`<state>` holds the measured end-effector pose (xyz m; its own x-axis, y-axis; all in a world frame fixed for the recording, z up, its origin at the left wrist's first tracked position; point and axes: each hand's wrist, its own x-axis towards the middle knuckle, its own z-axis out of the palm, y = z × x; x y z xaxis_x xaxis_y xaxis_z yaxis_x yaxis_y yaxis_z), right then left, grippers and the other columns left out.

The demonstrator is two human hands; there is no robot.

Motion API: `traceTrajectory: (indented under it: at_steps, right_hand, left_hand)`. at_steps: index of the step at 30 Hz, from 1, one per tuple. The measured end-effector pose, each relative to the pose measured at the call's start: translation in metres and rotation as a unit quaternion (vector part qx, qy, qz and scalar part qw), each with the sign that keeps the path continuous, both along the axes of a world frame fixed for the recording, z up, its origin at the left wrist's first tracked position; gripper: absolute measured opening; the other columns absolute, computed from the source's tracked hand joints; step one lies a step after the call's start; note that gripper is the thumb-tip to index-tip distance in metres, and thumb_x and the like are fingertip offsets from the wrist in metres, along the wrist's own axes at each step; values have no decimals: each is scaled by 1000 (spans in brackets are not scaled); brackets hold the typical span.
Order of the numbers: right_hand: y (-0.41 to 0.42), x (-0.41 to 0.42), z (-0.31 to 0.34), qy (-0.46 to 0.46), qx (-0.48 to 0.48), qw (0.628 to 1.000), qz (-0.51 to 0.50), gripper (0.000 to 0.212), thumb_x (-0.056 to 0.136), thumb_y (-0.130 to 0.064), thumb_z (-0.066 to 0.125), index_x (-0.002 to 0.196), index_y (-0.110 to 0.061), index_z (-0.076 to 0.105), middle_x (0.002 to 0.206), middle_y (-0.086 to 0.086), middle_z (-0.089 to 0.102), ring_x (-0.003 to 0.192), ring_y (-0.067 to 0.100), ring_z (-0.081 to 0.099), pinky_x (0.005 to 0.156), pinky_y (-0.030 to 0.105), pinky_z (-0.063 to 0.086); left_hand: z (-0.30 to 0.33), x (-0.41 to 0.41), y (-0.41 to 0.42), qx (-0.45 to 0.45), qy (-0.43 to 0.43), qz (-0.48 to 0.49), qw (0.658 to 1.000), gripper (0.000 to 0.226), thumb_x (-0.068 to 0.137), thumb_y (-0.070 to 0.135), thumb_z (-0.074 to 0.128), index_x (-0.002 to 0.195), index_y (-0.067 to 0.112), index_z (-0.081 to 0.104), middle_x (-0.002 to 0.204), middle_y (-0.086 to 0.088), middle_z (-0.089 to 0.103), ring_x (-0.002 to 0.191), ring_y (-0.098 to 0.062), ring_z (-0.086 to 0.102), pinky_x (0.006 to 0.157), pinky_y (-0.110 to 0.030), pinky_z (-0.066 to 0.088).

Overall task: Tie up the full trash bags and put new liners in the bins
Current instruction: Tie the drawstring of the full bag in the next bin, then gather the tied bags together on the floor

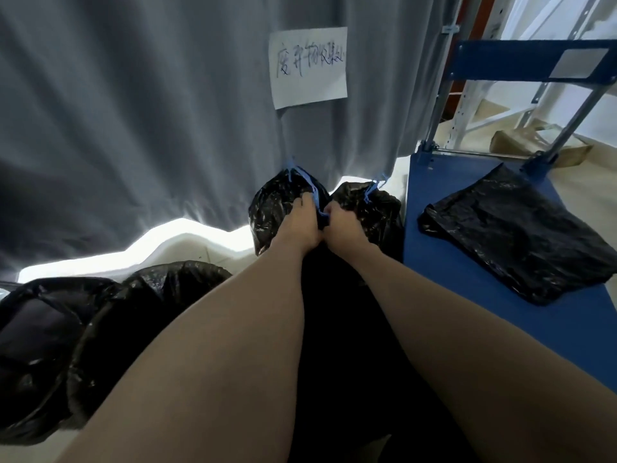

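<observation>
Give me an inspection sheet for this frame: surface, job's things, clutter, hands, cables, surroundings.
Surface: pale floor, brightly lit under the curtain hem.
Job's things: two tied black trash bags with blue drawstrings; a third bag between the hands; lined bins at left; flat black liner on the blue cart.
Clutter: brown paper bag behind the cart.
Hands: left hand and right hand both grip the blue drawstring.
Cables: nothing seen.
Surroundings: grey curtain with a handwritten paper sign; shelving at right.
</observation>
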<state>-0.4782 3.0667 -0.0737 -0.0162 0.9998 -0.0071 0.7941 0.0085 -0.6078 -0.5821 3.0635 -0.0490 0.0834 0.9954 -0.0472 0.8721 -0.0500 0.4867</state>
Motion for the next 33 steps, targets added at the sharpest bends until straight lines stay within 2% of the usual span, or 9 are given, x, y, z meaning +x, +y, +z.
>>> traceTrajectory:
  at_steps: [2,4,6,8,11,13,21,28,33]
  right_hand:
    - [1,7,-18,-59,-95,991,69,63,90,-13,54,147,-9,27,132,26,53,119,41,54,95,41,44]
    - [0,15,-29,-115,-199,965,126,82,92,-16,54,155,-16,3,149,20,38,132,38,43,108,44,38]
    - [-1,22,-29,-138,-209,954,164,72,91,-15,53,154,-16,17,149,15,39,134,35,41,109,46,37]
    - [-2,32,-22,-113,-148,971,152,51,88,-13,52,138,-11,45,135,18,52,124,37,50,103,44,43]
    - [-8,60,-5,-48,-85,994,53,36,86,-17,53,121,-12,54,121,18,57,107,36,57,91,43,50]
    - [-12,82,2,-53,-80,995,19,28,86,-18,53,114,-11,54,114,15,58,100,34,57,85,42,51]
    - [-42,181,-9,-108,-88,984,-107,39,92,-17,52,127,-2,47,130,20,50,119,34,50,100,43,44]
    - [-54,267,-27,-180,-234,943,-156,51,96,-23,50,142,-6,37,149,17,27,133,36,32,110,47,34]
    - [-54,285,-52,-191,-326,915,-141,45,98,-26,51,137,-4,44,158,17,7,142,37,17,115,50,23]
  left_hand:
    - [-11,8,0,-88,87,-40,991,53,91,23,60,135,7,35,140,-16,36,123,-37,47,102,-46,39]
    - [-19,12,-1,-171,203,-70,962,68,94,36,54,151,16,21,158,-10,14,142,-33,26,116,-46,24]
    - [-19,17,-1,-181,232,-46,955,69,95,41,51,153,23,19,161,-7,6,144,-32,20,116,-46,21]
    - [-13,27,-2,-96,202,1,975,60,94,39,53,147,17,33,154,-12,22,136,-35,33,107,-47,32]
    - [-3,54,-2,46,193,33,980,53,92,33,58,135,8,41,144,-15,29,128,-35,39,100,-45,39]
    - [0,75,-3,88,184,17,979,49,91,30,58,131,7,43,139,-16,34,124,-34,42,97,-44,41]
    - [-30,177,-24,45,171,-140,974,42,93,30,56,130,13,45,135,-12,42,124,-32,44,98,-43,36]
    - [-59,259,-34,10,171,-237,956,43,96,24,52,136,14,41,137,-10,40,125,-30,43,103,-43,34]
    - [-76,269,-23,-30,197,-242,950,53,94,25,53,143,15,36,141,-9,38,129,-30,39,108,-43,32]
